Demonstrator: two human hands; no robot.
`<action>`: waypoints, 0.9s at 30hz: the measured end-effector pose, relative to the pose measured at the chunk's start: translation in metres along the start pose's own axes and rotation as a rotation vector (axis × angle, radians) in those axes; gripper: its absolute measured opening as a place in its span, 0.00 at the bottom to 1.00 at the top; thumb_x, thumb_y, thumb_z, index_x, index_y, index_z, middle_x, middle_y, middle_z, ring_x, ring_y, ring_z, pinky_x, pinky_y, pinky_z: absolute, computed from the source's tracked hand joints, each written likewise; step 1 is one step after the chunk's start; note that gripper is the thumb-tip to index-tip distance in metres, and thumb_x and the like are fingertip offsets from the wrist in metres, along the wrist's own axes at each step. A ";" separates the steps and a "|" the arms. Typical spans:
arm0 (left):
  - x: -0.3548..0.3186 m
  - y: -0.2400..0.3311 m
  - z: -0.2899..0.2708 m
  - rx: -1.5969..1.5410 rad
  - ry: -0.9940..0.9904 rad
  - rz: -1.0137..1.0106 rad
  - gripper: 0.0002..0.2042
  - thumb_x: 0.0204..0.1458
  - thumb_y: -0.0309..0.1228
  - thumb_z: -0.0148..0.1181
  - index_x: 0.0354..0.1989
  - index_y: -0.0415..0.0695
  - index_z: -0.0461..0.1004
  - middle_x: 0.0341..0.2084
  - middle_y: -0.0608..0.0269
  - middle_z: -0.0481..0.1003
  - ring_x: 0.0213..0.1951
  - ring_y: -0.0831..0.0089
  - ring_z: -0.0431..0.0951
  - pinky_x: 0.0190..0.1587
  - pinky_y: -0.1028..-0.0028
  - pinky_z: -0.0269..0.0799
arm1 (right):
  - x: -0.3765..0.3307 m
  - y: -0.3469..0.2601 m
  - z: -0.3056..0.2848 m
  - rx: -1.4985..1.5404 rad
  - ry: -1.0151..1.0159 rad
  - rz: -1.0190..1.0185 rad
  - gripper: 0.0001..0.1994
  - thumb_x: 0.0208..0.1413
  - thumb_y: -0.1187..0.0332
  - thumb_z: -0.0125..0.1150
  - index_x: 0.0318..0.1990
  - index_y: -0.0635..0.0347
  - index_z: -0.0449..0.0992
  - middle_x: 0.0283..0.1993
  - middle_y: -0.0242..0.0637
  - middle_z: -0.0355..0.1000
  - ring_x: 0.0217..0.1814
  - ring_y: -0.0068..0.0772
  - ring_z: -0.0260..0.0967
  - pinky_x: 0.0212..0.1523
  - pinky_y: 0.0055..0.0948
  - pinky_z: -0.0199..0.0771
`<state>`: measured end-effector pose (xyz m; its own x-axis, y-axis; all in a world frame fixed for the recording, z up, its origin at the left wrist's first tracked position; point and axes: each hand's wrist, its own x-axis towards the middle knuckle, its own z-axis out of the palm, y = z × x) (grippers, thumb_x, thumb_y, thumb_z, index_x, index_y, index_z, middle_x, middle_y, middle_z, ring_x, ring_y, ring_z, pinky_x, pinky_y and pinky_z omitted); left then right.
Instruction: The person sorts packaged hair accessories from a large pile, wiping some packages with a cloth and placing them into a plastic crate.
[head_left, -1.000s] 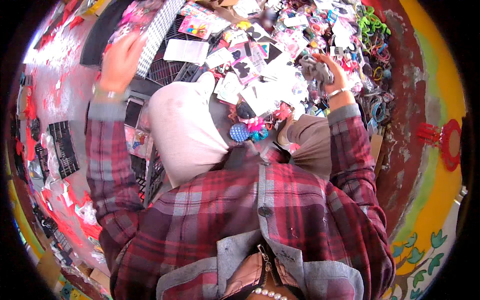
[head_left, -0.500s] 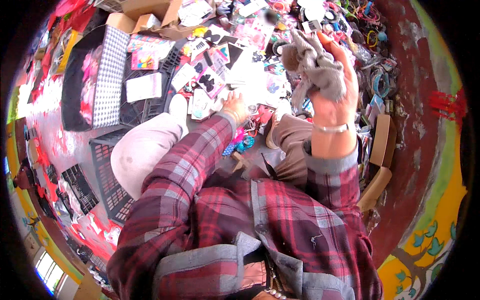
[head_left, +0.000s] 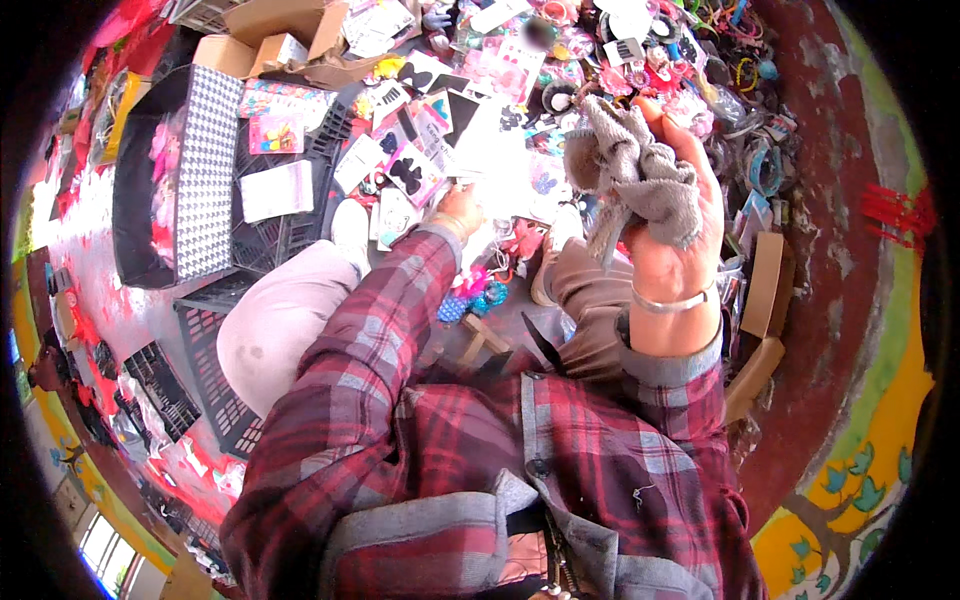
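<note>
My right hand (head_left: pixel 680 235) is raised close to the camera and shut on a crumpled grey cloth (head_left: pixel 635 175); a metal bangle circles that wrist. My left hand (head_left: pixel 462 208) reaches forward and down to the pile of white cards and small packets (head_left: pixel 500 160) on the floor; its fingers are lost in the glare, so its grip is unclear. Both sleeves are red plaid.
Black plastic crates (head_left: pixel 275 215) and a black box with a checked lid (head_left: pixel 205 170) stand at left. Cardboard boxes (head_left: pixel 290 45) lie behind them. Colourful hair accessories (head_left: pixel 690 60) cover the floor ahead. A painted wall (head_left: pixel 870 300) runs along the right.
My right hand has lifted the grey cloth up toward the camera. My left hand has come down from the crates at left to the card pile in front of my knees.
</note>
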<state>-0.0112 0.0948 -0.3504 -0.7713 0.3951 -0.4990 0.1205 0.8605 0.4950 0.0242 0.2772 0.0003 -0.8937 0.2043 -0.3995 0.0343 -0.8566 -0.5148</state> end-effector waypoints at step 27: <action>-0.211 0.096 -0.237 -2.208 -0.062 0.519 0.22 0.57 0.51 0.37 0.42 0.47 0.69 0.38 0.64 0.73 0.41 0.71 0.72 0.46 0.72 0.68 | -0.029 0.123 0.059 -1.442 -0.999 -1.029 0.21 0.44 0.73 0.55 0.50 0.58 0.66 0.52 0.44 0.63 0.58 0.46 0.58 0.55 0.40 0.59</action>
<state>0.0149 0.0179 -0.0292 -0.8931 0.4381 -0.1018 -0.4481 -0.8471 0.2859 0.0282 0.1384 -0.0068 -0.6781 -0.4403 0.5885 -0.7350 0.4095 -0.5405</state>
